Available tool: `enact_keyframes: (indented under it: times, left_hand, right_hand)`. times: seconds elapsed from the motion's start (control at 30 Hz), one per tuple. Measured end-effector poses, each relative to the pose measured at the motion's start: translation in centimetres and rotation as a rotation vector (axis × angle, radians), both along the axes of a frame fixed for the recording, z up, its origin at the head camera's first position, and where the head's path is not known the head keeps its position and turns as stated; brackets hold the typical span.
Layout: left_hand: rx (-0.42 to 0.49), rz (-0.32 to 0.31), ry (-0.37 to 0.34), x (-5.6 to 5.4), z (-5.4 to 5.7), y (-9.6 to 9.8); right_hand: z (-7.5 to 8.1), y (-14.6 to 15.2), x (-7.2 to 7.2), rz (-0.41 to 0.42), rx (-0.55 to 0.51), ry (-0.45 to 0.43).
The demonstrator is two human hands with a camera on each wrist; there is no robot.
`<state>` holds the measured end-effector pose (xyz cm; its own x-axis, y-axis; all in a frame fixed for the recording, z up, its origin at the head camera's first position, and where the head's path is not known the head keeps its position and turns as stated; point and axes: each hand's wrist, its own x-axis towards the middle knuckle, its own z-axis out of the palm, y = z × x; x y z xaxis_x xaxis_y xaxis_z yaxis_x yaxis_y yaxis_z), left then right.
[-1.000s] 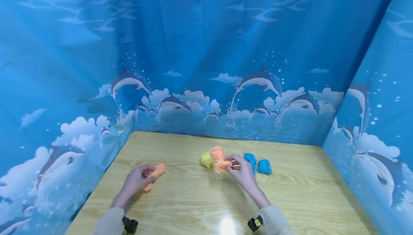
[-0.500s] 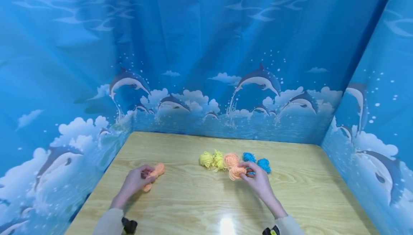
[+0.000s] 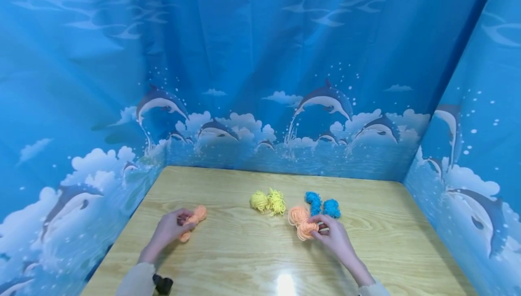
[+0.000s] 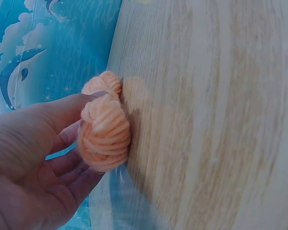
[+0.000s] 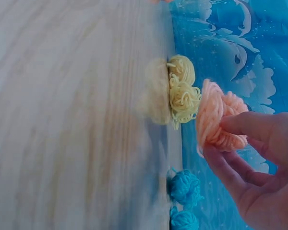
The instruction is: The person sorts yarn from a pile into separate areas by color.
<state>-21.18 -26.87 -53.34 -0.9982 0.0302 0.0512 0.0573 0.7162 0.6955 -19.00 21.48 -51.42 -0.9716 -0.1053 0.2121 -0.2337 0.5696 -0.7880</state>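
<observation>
My left hand (image 3: 168,230) pinches a peach yarn skein (image 3: 197,214) at the left of the table; in the left wrist view this bundle (image 4: 105,134) shows its wound strands, narrowed where thumb and fingers hold it. A second peach yarn skein (image 3: 300,218) is pinched at its middle by my right hand (image 3: 335,237), in front of the blue yarn. The right wrist view shows that peach skein (image 5: 216,117) between thumb and fingertips, raised off the tabletop. Loose loops stick out along its edge.
A yellow yarn skein (image 3: 268,202) lies near the middle of the wooden table (image 3: 228,260). Blue yarn bundles (image 3: 331,208) lie to its right. A blue dolphin-print curtain (image 3: 244,83) surrounds the table's back and sides.
My right hand has carried its peach skein rightward and nearer to me, away from the yellow yarn, which now shows fully. The left hand has stayed in place with its skein.
</observation>
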Motion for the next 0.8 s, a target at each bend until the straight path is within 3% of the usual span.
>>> enact_keyframes:
  times: [0.33, 0.67, 0.8]
  left_hand:
    - [0.004, 0.005, 0.004, 0.1, 0.2, 0.1]
    - [0.042, 0.018, 0.019, 0.0, 0.4, 0.2]
    - [0.038, 0.023, 0.023, -0.1, 0.5, 0.6]
  right_hand:
    - [-0.9, 0.7, 0.7, 0.083, 0.119, 0.052]
    - [-2.1, 0.7, 1.3, 0.123, 0.095, -0.063]
    - [-1.9, 0.6, 1.4, 0.136, 0.113, -0.063]
